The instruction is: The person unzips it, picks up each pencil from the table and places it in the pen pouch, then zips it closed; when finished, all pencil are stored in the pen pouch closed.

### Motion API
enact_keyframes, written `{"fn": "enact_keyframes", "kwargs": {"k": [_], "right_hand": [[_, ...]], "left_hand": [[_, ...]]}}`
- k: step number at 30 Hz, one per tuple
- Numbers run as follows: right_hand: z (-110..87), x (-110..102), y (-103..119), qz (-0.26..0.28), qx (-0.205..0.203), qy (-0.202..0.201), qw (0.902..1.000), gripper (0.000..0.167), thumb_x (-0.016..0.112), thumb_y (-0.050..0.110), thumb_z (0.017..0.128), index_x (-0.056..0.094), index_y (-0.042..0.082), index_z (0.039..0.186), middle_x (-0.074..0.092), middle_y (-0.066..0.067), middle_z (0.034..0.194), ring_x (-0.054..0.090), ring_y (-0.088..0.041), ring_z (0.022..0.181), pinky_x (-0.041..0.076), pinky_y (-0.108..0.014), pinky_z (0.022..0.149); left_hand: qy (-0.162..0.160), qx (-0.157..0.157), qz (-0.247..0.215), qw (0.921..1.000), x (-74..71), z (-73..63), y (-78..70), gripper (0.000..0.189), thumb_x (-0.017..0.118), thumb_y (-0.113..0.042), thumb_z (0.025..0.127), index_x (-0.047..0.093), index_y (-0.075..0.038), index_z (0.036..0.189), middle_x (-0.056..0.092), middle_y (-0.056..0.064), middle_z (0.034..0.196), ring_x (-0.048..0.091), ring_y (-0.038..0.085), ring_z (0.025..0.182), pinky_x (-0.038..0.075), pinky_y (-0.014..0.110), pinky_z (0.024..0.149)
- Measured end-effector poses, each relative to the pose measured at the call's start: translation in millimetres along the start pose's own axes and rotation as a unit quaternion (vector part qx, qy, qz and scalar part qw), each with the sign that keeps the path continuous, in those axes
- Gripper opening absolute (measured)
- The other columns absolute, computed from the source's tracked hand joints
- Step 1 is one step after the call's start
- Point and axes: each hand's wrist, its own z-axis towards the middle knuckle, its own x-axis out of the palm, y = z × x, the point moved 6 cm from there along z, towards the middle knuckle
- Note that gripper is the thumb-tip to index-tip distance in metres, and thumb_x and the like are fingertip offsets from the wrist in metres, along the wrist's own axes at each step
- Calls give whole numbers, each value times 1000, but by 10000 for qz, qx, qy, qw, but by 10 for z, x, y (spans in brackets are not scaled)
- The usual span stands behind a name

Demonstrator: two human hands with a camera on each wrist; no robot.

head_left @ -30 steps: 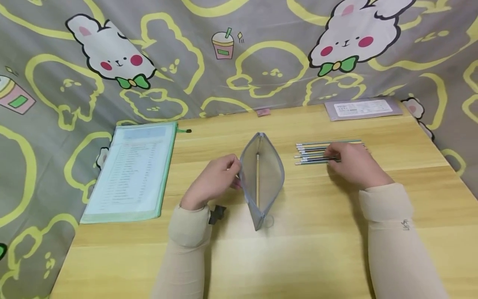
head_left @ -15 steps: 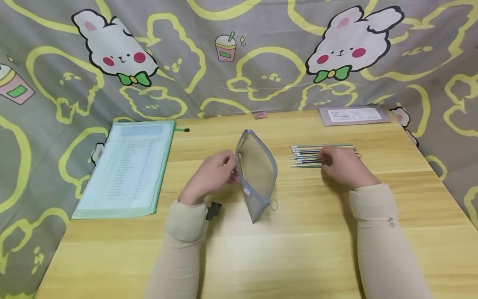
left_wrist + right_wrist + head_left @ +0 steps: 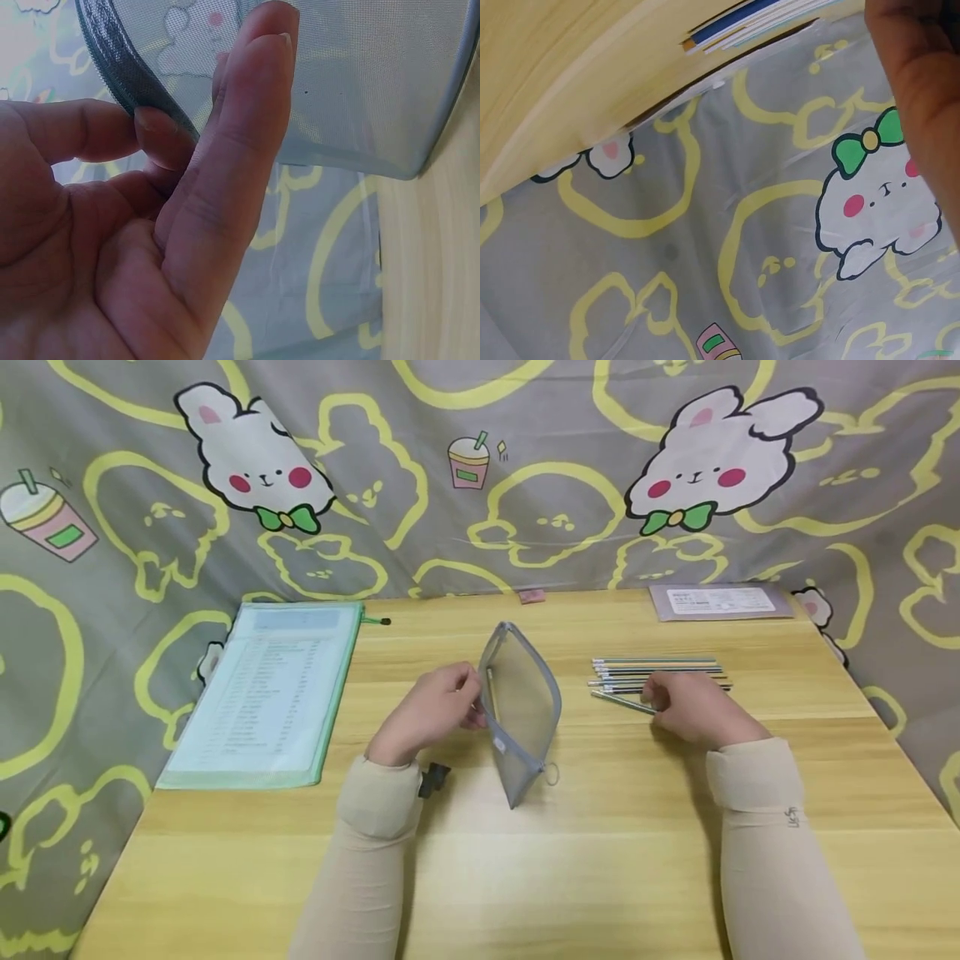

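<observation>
A grey mesh zip pouch (image 3: 531, 710) stands with its mouth spread wide in the middle of the table. My left hand (image 3: 431, 714) pinches its left rim; the left wrist view shows thumb and a finger on the zip edge (image 3: 124, 64), other fingers straight along the mesh. One pencil (image 3: 492, 687) is inside, against the left wall. To the right lies a row of pencils (image 3: 652, 670), eraser ends toward the pouch. At the row's near side my right hand (image 3: 701, 710) pinches a pencil (image 3: 621, 700) angled away from the others. The right wrist view shows only part of that hand (image 3: 919, 82).
A green-edged document folder (image 3: 247, 693) lies on the left. At the back are a small pink piece (image 3: 532, 597) and a mauve packet with a white label (image 3: 720, 602). A patterned curtain (image 3: 555, 435) borders the table. A black object (image 3: 433, 779) is by the left cuff.
My right hand has drawn one pencil out of the row toward the near side, turning it aslant. The pouch has tilted, its near end swinging to the right; the left hand keeps its grip.
</observation>
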Motion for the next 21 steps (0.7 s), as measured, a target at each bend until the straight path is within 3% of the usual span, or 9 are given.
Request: {"fn": "enact_keyframes", "kwargs": {"k": [6, 11, 16, 21], "right_hand": [[-53, -170, 190, 480, -145, -576, 9971, 18, 73, 4, 86, 68, 5, 104, 71, -10, 92, 65, -25, 85, 50, -39, 75], [-162, -379, 502, 1125, -115, -1275, 9854, 16, 74, 11, 91, 69, 10, 106, 76, -9, 93, 69, -19, 80, 51, -32, 69], [-305, -530, 776, 1904, 242, -1170, 9744, 15, 73, 15, 95, 67, 12, 109, 75, -8, 89, 72, -16, 69, 53, -29, 62], [-218, -640, 1050, 2461, 347, -935, 9641, 17, 72, 17, 97, 65, 10, 111, 75, -6, 89, 73, -20, 73, 59, -32, 69]], "left_hand": [[-21, -13, 132, 9999, -6, 9, 7, 35, 37, -23, 114, 61, -4, 98, 70, 14, 99, 74, 23, 87, 63, 46, 88], [-81, 24, 233, 9997, -50, 0, -19, 34, 37, -22, 114, 61, -5, 97, 71, 13, 96, 73, 23, 86, 64, 41, 84], [0, 79, 180, 9998, -17, 21, -14, 33, 37, -21, 113, 61, -4, 97, 70, 13, 95, 73, 23, 86, 63, 36, 82], [-33, 28, 193, 9998, -16, 6, 2, 32, 38, -18, 112, 61, -5, 96, 69, 12, 94, 72, 22, 84, 63, 36, 81]]}}
